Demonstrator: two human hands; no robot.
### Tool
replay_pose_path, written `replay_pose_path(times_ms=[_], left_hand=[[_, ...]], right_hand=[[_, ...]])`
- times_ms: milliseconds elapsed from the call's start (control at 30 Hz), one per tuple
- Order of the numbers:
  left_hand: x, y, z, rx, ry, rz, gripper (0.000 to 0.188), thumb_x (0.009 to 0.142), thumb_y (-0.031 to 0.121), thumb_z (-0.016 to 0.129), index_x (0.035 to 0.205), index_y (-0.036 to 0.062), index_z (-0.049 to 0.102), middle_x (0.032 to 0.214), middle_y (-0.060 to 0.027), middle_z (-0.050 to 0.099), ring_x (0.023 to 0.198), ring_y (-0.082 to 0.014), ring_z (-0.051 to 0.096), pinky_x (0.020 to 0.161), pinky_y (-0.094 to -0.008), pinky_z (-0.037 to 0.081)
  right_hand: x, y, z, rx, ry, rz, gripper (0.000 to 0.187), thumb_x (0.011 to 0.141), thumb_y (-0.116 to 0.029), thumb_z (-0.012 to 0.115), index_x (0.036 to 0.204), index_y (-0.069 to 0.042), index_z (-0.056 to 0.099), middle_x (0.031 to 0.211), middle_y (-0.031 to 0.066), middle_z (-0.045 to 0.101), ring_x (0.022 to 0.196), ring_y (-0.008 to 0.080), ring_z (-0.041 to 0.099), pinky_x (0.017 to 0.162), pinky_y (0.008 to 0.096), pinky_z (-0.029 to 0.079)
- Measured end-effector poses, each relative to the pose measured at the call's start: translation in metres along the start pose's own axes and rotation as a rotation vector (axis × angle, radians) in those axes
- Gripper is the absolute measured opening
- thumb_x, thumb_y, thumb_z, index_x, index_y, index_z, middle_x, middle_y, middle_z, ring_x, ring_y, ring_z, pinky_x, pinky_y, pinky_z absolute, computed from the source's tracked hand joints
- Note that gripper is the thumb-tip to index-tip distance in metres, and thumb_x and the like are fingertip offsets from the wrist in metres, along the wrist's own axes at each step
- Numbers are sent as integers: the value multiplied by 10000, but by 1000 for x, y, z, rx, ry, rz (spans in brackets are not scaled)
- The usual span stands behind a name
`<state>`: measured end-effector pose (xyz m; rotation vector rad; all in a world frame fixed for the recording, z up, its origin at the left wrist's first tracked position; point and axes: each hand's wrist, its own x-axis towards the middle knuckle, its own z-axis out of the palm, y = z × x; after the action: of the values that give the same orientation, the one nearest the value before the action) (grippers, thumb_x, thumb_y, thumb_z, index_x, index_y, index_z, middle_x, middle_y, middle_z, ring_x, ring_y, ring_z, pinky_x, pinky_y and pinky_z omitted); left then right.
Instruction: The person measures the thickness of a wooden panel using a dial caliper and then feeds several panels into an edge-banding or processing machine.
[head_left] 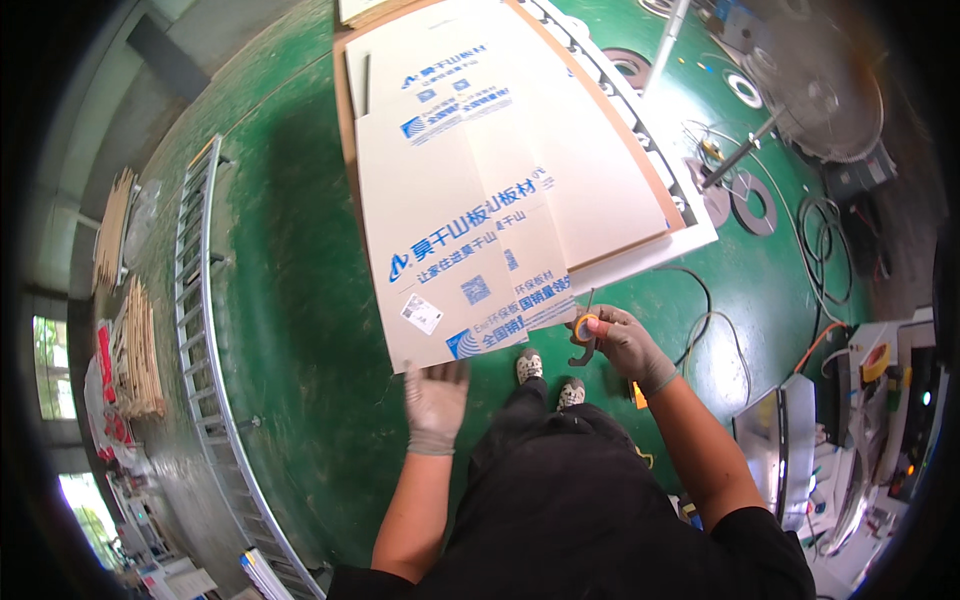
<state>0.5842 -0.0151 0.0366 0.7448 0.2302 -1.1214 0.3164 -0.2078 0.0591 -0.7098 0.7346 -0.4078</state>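
Green floor [320, 430] spreads around the raised surface [695, 236], with a long metal ladder-like frame [205, 393] running along the left and a large round fan [815, 95] at the far right. Overlapping printed sheets [440, 225] lie on the surface, their near end jutting past its edge toward me. I have the left hand [437, 400] at the near left corner, thumb by the sheet's edge, the other fingers loosely extended and apparently beneath it; I can't tell whether they pinch it. My right hand [627, 350] is curled around a small orange roll of tape [583, 328], near the right end of that edge.

I judge the step in hand to be lining up the overlap for taping. The next move, as I read it, calls for steadying that corner while bringing tape to the seam, without letting the overhang sag.

Left fingertips are partly hidden by the sheet, and I can't make out whether the grey curved piece [581, 357] below the roll is a tool or a gloved finger. The surface's far end is cut off.
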Motion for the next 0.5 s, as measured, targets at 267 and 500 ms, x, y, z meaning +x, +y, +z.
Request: replay_pose_path(times_ms=[267, 500], left_hand=[[38, -23, 59, -71, 123, 39, 470, 965, 329, 582, 1379, 121, 502, 1304, -85, 579, 1175, -266, 559, 958, -464, 490], [-12, 0, 100, -12, 139, 10, 456, 955, 303, 556, 1359, 96, 512, 1297, -96, 571, 1189, -276, 547, 992, -491, 477]], right_hand=[[33, -1, -8, -72, -21, -47, 230, 972, -206, 624, 1057, 6, 643, 978, 68, 662, 908, 183, 635, 870, 365, 539], [-14, -34, -6, -131, -82, -164, 121, 875, -139, 694, 869, -31, 640, 1024, 115, 684, 942, 215, 651, 876, 332, 526]])
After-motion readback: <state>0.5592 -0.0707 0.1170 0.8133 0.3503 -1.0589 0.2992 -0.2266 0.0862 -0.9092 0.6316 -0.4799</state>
